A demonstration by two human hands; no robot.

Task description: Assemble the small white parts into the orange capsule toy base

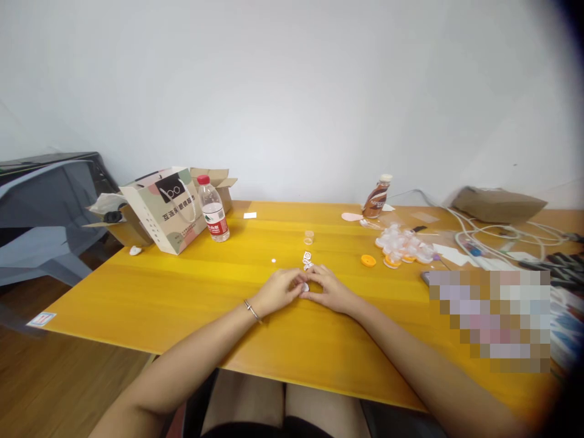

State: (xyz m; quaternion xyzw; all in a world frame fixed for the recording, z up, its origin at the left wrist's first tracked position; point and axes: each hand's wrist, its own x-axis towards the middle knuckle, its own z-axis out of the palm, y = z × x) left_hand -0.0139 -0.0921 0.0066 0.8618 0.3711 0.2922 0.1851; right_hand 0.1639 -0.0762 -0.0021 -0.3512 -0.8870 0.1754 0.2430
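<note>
Fingertips of the left hand (281, 288) and right hand (332, 291) pinch a small white piece (305, 287) between them, over the table (205, 304). From the left stand a paper bag (166, 210) and water bottle (213, 210); white cut-outs (307, 260) crowd the fingers, then an orange lid (368, 261), brown bottle (377, 198), plastic pile (404, 243) and cables (474, 228).

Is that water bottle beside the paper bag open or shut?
Shut, it seems: the red cap sits on the neck of the water bottle. How tightly it's screwed on, I cannot tell.
</note>
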